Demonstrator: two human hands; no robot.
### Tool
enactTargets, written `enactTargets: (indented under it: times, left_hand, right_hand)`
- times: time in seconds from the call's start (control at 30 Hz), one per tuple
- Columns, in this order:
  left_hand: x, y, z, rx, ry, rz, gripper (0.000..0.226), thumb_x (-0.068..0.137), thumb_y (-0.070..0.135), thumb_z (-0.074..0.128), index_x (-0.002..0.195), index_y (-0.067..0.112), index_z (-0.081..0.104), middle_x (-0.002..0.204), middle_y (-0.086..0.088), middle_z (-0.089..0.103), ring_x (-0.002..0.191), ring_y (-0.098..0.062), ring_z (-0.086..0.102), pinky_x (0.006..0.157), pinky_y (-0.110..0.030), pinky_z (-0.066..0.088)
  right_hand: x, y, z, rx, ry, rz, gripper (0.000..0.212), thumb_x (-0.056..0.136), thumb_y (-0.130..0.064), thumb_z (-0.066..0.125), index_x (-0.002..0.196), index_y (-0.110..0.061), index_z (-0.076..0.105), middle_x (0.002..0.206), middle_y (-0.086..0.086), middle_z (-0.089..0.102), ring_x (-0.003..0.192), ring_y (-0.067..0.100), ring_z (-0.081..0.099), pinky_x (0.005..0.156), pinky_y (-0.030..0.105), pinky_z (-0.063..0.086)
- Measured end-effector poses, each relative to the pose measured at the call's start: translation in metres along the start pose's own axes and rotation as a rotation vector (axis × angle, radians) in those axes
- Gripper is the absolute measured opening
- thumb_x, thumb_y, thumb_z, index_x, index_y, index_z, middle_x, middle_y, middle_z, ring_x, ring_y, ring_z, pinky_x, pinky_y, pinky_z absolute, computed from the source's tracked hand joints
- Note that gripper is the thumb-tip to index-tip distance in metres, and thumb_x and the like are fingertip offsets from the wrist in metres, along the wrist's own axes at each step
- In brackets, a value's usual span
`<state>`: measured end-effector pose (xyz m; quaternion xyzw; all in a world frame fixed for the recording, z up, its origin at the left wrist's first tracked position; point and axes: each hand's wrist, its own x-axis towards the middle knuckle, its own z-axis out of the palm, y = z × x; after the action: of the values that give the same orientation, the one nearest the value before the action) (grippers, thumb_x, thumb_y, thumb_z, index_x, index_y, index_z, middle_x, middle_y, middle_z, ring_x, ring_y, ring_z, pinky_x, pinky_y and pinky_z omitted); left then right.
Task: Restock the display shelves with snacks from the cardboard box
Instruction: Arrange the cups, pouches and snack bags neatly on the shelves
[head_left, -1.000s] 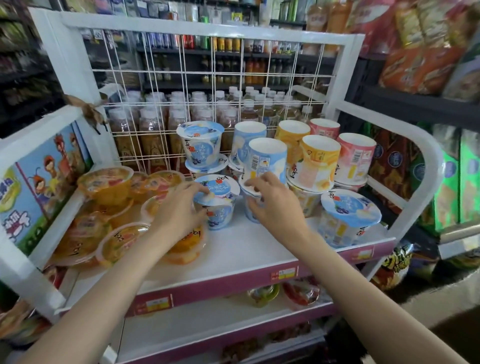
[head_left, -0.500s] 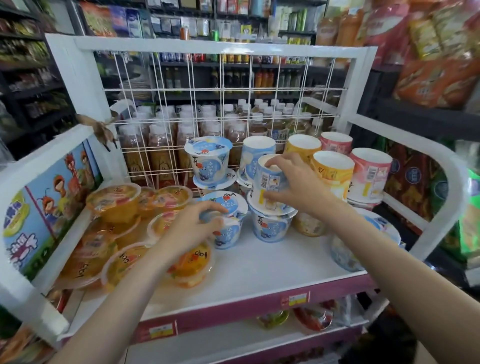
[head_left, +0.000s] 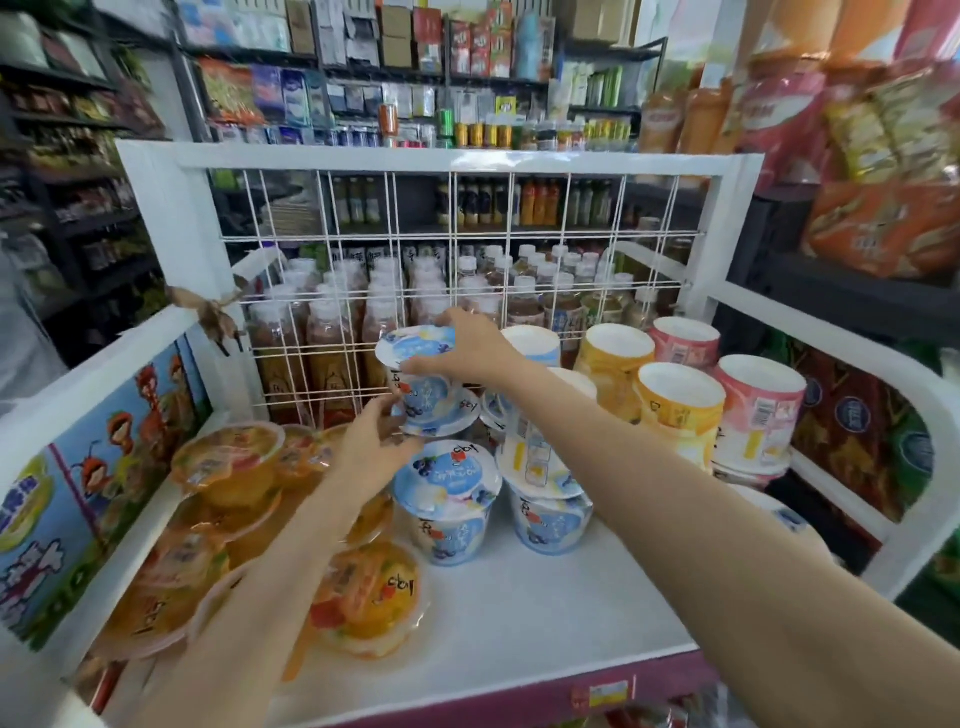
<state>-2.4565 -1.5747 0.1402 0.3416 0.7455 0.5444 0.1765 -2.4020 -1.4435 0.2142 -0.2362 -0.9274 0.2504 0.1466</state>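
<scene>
Left of the stacked blue yogurt cup (head_left: 423, 376), clear fruit jelly cups (head_left: 228, 467) lie heaped. The left hand (head_left: 376, 449) reaches to that cup's lower side, fingers touching the wider lid beneath it; whether they close I cannot tell. The right hand (head_left: 467, 345) curls over the cup's foil lid, thumb at the rim. The cup stands on another, at the wire grid (head_left: 457, 291). It looks light, stiff-walled, with puncture-prone foil: hold the sides. Right of it stand yellow and pink tubs (head_left: 680, 400).

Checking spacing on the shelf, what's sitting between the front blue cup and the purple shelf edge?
Nothing: in the head view, bare white shelf runs from the front blue cup to the purple edge.
</scene>
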Motion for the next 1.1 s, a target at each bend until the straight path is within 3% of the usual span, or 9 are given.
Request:
enactTargets:
  times: [0.13,0.27,0.33,0.47,0.63,0.73,0.8,0.9,1.1]
  left_hand:
    - [0.001,-0.007,-0.007,-0.003,0.007,0.016,0.058,0.082,0.008,0.066,0.133,0.012,0.040,0.117,-0.002,0.056,0.104,-0.009,0.050,0.082,-0.024,0.042]
    - [0.007,-0.007,-0.025,-0.066,0.092,-0.021,0.053,0.087,0.019,0.062,0.136,0.018,0.040,0.122,-0.002,0.058,0.106,-0.016,0.055,0.081,-0.029,0.047]
    - [0.009,-0.004,-0.034,-0.230,0.080,-0.071,0.051,0.087,0.030,0.061,0.134,0.021,0.043,0.117,0.002,0.060,0.103,-0.017,0.059,0.082,-0.030,0.048]
    - [0.011,0.019,-0.030,-0.788,-0.186,-0.269,0.033,0.090,0.037,0.052,0.116,0.018,0.056,0.107,-0.013,0.066,0.093,-0.029,0.067,0.072,-0.039,0.058]
    - [0.024,0.037,-0.022,-0.969,-0.113,-0.236,0.039,0.088,0.035,0.056,0.120,0.014,0.053,0.113,-0.015,0.063,0.098,-0.027,0.064,0.075,-0.042,0.057]
    - [0.027,0.040,-0.025,-0.695,0.075,-0.037,0.041,0.085,0.027,0.063,0.121,0.022,0.045,0.108,-0.001,0.060,0.091,-0.015,0.063,0.067,-0.032,0.054]
    - [0.032,0.040,-0.028,-0.255,0.248,0.180,0.049,0.081,0.024,0.068,0.123,0.023,0.042,0.111,0.005,0.049,0.094,-0.009,0.054,0.073,-0.024,0.047]
    - [0.035,0.030,-0.020,0.250,0.208,0.354,0.057,0.079,0.026,0.071,0.128,0.021,0.041,0.123,-0.005,0.037,0.109,-0.016,0.041,0.084,-0.022,0.036]
    - [0.036,-0.002,0.003,0.438,0.147,0.392,0.048,0.089,0.013,0.058,0.133,0.021,0.041,0.137,-0.009,0.032,0.119,-0.026,0.045,0.091,-0.026,0.036]
  right_hand:
    - [0.020,-0.005,0.012,-0.057,-0.045,0.033,0.074,0.075,-0.049,0.071,0.130,-0.010,0.039,0.133,0.017,0.039,0.123,0.032,0.039,0.101,0.043,0.039]
    - [0.014,-0.001,0.014,0.045,0.086,0.023,0.054,0.071,-0.046,0.073,0.108,-0.017,0.045,0.121,0.014,0.043,0.112,0.029,0.043,0.085,0.036,0.042]
    - [0.003,-0.004,0.004,0.219,0.155,-0.013,0.048,0.075,-0.045,0.071,0.105,-0.019,0.045,0.117,0.005,0.046,0.106,0.021,0.045,0.079,0.031,0.038]
    - [-0.015,-0.005,-0.016,0.560,0.098,0.043,0.049,0.079,-0.050,0.067,0.112,-0.018,0.048,0.107,-0.002,0.051,0.101,0.016,0.053,0.083,0.033,0.045]
    - [-0.029,0.006,-0.034,0.316,-0.068,-0.027,0.054,0.079,-0.050,0.067,0.117,-0.016,0.050,0.119,0.003,0.055,0.108,0.017,0.055,0.087,0.032,0.047]
    - [-0.034,0.014,-0.041,0.041,-0.055,-0.128,0.047,0.083,-0.040,0.066,0.121,-0.014,0.056,0.122,0.001,0.059,0.113,0.016,0.055,0.091,0.029,0.045]
    - [-0.032,0.022,-0.046,-0.019,0.077,-0.121,0.036,0.086,-0.033,0.064,0.115,-0.013,0.059,0.117,0.002,0.060,0.111,0.016,0.055,0.087,0.026,0.042]
    - [-0.029,0.041,-0.048,-0.342,0.154,-0.032,0.035,0.087,-0.032,0.060,0.118,-0.016,0.055,0.122,0.005,0.056,0.115,0.027,0.049,0.094,0.037,0.042]
    - [-0.029,0.052,-0.044,-0.511,0.162,0.045,0.023,0.089,-0.005,0.051,0.106,-0.003,0.067,0.111,0.013,0.065,0.097,0.030,0.061,0.083,0.038,0.051]
